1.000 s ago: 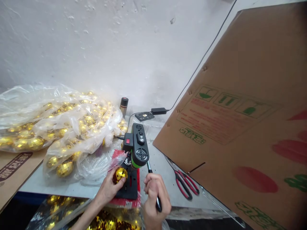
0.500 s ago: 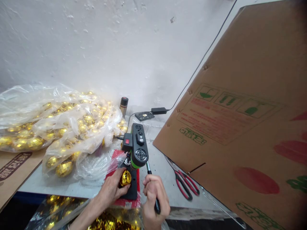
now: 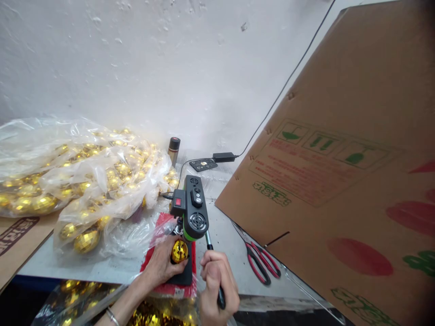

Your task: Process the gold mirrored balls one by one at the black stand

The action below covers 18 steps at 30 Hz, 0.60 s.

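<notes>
A small gold mirrored ball (image 3: 179, 251) sits between the thumb and fingers of my left hand (image 3: 164, 262), just over the black base plate (image 3: 183, 277) of a small bench drill press (image 3: 197, 210). The press head is black with a green band underneath and overhangs the plate just behind the ball. My right hand (image 3: 219, 285) is wrapped round the black grip of the lever (image 3: 210, 244) on the press's right side. Whether the ball touches the plate is hidden by my fingers. Red cloth (image 3: 149, 259) lies under the base.
Clear bags of gold balls (image 3: 84, 181) fill the left, with another bag (image 3: 156, 312) below the table edge. Red-handled pliers (image 3: 260, 262) lie right of the press, beside a large cardboard box (image 3: 340, 158). A bottle (image 3: 173, 150) and a power adapter (image 3: 223, 157) stand behind.
The ball has turned a little in my left fingers, and a dark spot or slit now shows on it. My right hand keeps its hold on the lever. The view has shifted slightly.
</notes>
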Tool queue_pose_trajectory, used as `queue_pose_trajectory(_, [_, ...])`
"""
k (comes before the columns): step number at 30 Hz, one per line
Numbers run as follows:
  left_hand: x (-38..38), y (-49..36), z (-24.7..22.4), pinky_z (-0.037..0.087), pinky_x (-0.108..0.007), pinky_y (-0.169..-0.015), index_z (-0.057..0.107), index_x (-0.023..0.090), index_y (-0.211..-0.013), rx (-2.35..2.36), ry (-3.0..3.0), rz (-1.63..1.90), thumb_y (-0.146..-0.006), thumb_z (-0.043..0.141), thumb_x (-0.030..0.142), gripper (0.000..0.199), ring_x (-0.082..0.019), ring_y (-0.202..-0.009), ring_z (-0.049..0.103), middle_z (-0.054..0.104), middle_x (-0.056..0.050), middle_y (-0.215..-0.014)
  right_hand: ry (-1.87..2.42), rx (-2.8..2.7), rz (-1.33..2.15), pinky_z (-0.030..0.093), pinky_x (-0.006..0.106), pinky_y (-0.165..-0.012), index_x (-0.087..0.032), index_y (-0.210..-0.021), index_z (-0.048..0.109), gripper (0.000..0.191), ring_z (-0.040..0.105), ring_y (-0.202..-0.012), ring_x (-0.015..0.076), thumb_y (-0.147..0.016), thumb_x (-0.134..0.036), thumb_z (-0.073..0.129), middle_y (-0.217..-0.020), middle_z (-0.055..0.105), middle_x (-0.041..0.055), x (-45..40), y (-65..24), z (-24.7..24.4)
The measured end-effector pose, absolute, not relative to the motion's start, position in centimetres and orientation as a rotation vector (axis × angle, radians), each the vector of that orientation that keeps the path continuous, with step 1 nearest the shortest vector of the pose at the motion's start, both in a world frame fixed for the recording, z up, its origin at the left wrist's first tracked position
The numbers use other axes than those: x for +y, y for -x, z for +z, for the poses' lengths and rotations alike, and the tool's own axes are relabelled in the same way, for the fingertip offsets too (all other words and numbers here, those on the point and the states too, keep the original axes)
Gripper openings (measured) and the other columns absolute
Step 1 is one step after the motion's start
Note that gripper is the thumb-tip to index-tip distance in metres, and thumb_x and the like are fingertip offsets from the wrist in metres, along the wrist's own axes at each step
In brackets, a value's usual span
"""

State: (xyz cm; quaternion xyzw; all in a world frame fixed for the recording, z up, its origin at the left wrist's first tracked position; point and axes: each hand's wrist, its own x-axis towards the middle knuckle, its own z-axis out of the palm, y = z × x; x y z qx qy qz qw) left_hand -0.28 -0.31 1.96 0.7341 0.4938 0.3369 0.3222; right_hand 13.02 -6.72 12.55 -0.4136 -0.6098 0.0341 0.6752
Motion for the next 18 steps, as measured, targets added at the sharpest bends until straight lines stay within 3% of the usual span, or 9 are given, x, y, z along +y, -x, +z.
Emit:
queue_pose_trajectory(6, [-0.5,0.1,1.6,0.055,-0.048,-0.094,0.067,0.022,-0.113,1.378,-1.948,0.858,-0.075,0.076,0.025,0.040,-0.034,-0.102,0.072,0.077,-0.009,-0.106,0.934,-1.256,-0.016,0.042,0.027,-0.062,-0.023,-0.075,0.048,0.035,0.054,-0.064,0.0112,-0.109,-0.015,0.042,-0.073,0.054,-0.0030,-6.3,-11.7,11.0])
queue_pose_trajectory(12, [-0.6,-0.2,1.4,0.054,-0.049,-0.095,0.066,0.022,-0.114,1.390,-1.951,0.835,-0.076,0.074,0.025,0.039,-0.033,-0.100,0.071,0.076,-0.008,-0.103,0.861,-1.210,-0.117,0.049,0.032,-0.083,-0.023,-0.073,0.050,0.036,0.049,-0.062,0.0109,-0.109,-0.018,0.043,-0.072,0.053,-0.0053,-5.6,-11.5,9.6])
queue_pose_trajectory(18, [-0.6,-0.3,1.3,0.054,-0.048,-0.093,0.065,0.021,-0.114,1.368,-1.952,0.843,-0.075,0.074,0.026,0.040,-0.034,-0.101,0.071,0.076,-0.009,-0.106,0.841,-1.182,-0.115,0.047,0.030,-0.082,-0.024,-0.074,0.047,0.036,0.046,-0.061,0.0102,-0.109,-0.019,0.041,-0.073,0.051,-0.0065,-5.3,-11.2,9.1])
